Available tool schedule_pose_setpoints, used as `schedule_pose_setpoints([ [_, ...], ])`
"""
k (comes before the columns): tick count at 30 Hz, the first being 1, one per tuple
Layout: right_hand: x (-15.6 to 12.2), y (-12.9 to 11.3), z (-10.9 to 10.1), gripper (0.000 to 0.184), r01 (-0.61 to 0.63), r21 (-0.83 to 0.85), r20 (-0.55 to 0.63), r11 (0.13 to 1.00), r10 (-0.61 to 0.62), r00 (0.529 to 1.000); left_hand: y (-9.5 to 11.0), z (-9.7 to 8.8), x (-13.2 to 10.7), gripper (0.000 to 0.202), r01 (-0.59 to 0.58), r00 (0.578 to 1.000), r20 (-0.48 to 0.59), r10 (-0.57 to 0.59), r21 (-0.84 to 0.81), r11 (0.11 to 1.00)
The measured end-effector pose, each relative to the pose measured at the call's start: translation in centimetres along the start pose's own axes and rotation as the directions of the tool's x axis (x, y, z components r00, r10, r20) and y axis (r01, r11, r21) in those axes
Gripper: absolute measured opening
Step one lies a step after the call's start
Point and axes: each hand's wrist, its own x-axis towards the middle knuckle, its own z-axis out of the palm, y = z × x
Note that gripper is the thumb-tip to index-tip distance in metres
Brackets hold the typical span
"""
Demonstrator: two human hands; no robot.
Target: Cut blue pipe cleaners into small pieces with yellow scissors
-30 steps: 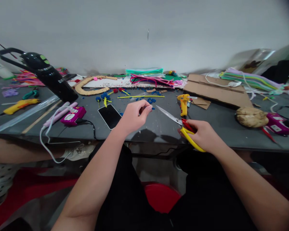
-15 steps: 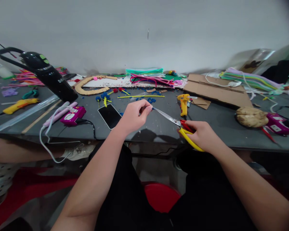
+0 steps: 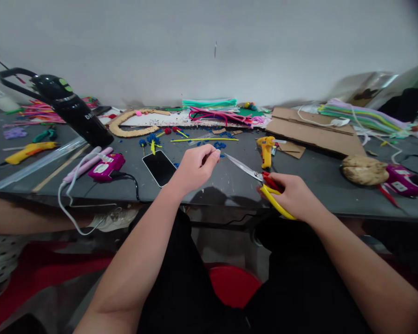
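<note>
Thumb and fingers of my left hand (image 3: 200,168) are pinched together above the table. A speck of blue shows at the fingertips, too small to name. My right hand (image 3: 292,195) is wrapped round the red and yellow handles of a pair of scissors (image 3: 244,168). The blades look nearly closed and point left, their tips a short gap from my left fingertips. Blue fuzzy scraps (image 3: 219,145) and a yellow pipe cleaner (image 3: 204,139) lie just beyond. Left of my left hand rests a phone (image 3: 159,168) with a dark screen.
A yellow glue gun (image 3: 265,150) stands behind the scissors, with cardboard (image 3: 313,130) to its right. Pink pipe cleaners (image 3: 219,116) lie at the back. On the left are a black bottle (image 3: 80,116) and a purple power adapter (image 3: 107,168) with cables. Another person's leg (image 3: 38,215) shows below.
The scissors' tips have drawn slightly right, away from my left fingertips. My left hand keeps its pinch in nearly the same place.
</note>
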Motion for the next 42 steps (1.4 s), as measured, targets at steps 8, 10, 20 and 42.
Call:
schedule_pose_setpoints([
  [8,0.02,-0.07,0.1,0.021,0.023,-0.009,-0.007,1.0,-0.023,1.0,0.03,0.03,-0.06,0.031,-0.019,1.0,0.014,0.019,0.021,1.0],
  [10,0.04,-0.07,0.09,0.023,0.025,-0.021,-0.009,0.999,-0.025,1.0,0.1,0.02,-0.06,0.031,-0.018,1.0,0.017,0.017,0.021,1.0],
  [20,-0.01,-0.17,-0.09,0.023,-0.008,0.004,-0.02,1.0,0.008,1.0,0.04,0.06,-0.03,0.033,-0.007,1.0,0.011,0.007,0.027,1.0],
  [42,0.03,-0.03,0.09,0.022,0.015,-0.03,-0.016,0.999,-0.016,1.0,0.19,0.05,-0.11,0.033,-0.006,1.0,0.018,0.006,0.01,1.0],
])
